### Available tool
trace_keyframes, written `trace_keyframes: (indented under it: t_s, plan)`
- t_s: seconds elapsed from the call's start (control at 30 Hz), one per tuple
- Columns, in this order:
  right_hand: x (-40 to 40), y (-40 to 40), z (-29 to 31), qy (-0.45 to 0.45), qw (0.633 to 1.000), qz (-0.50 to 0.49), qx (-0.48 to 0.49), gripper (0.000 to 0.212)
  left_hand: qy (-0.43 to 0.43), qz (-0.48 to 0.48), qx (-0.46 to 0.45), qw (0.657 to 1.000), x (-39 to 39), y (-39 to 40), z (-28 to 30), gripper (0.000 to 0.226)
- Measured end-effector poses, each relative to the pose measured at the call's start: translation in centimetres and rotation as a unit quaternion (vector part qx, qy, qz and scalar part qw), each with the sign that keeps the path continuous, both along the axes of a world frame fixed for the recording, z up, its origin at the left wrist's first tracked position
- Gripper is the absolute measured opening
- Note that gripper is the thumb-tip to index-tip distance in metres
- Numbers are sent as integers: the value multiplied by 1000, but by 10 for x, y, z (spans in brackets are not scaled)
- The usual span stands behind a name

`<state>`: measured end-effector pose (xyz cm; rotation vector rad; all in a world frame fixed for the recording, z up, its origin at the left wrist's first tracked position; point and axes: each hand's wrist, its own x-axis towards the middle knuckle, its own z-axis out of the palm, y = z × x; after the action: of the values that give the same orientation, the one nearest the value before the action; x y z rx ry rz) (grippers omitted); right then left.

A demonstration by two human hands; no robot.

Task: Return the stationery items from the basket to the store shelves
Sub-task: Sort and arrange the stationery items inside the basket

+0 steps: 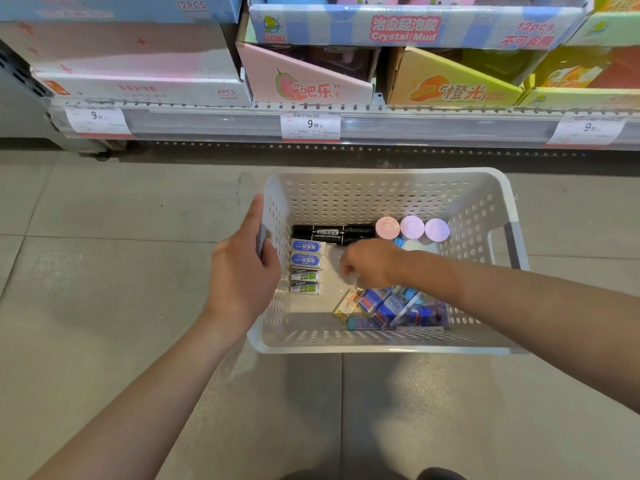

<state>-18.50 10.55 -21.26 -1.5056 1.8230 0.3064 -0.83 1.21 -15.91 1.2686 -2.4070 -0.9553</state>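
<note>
Both hands are at the basket. The left hand (242, 268) grips the left rim of the white basket (388, 181), with the thumb on the outside and the fingers curled over the edge. The right hand (372, 266) reaches down inside the basket, in the middle. Its fingers are curled, but I cannot tell if they hold anything.

The grey tiled floor (104, 306) is wide and bare on the left of the basket and in front of it. The store shelf (381, 126) runs along the far side, with a strip of floor between it and the basket. On the shelf sit big boxes: a blue Crystal Mud box (405, 27), a pink box (308, 84) and a yellow box (450, 86). White price tags (310, 125) hang on the shelf edge.

The basket has holes in its walls and a grey handle (516, 244) on the right side. Inside, black markers (332, 233) lie along the far wall. Beside them stand three round lids (412, 228), one pink and two purple. Four small erasers (305, 266) lie in a row against the left wall, just beside the left hand. A heap of small blue packs (391, 308) lies near the front right corner, under the right arm. Between the erasers and the heap there is a bare patch of basket bottom.
</note>
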Motion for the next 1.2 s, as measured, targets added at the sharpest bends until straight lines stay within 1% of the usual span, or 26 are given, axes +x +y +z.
trace_keyframes:
  t_s: [0.03, 0.07, 0.13, 0.23, 0.33, 0.47, 0.63, 0.77, 0.93, 1.0, 1.07, 1.13, 1.2]
  plan:
    - [-3, 3, -3, 30, 997, 60, 25, 32, -1, 1, -5, 1000, 0, 0, 0, 60]
    - [-4, 5, -8, 45, 993, 97, 49, 36, -3, 1, -8, 1000, 0, 1, 0, 60]
    - [-3, 6, -14, 52, 988, 128, 66, 43, -4, 4, -11, 1000, -1, 0, 0, 60]
    - [-4, 5, -16, 72, 982, 167, 56, 53, -6, 4, -14, 1000, -1, 1, 0, 60]
    - [-2, 4, -14, 92, 972, 206, 63, 48, -8, 3, -20, 1000, -1, 1, 0, 60]
    - [0, 2, -11, 99, 968, 220, 65, 45, -8, 1, -25, 1000, -1, 1, -1, 60]
    - [0, 0, -11, 78, 974, 204, 62, 46, -13, 3, -28, 1000, 0, 0, -2, 60]
    - [-1, -1, -17, 68, 974, 205, 61, 39, -11, 4, -25, 1000, 1, 0, -3, 60]
    - [-3, -3, -22, 71, 966, 233, 91, 36, -5, 2, -18, 1000, 0, 1, -3, 60]
    - [-6, -1, -20, 79, 962, 248, 85, 35, -2, 1, -11, 1000, 0, 0, -3, 61]
    - [-7, 0, -19, 92, 955, 275, 57, 37, 1, 0, -9, 1000, 1, 0, -3, 61]
    - [-6, 2, -22, 112, 946, 303, 36, 43, 4, 3, -8, 1000, 1, 1, -2, 61]
    - [-4, 2, -23, 125, 944, 305, 27, 48, 3, 7, -9, 1000, 0, 1, -2, 60]
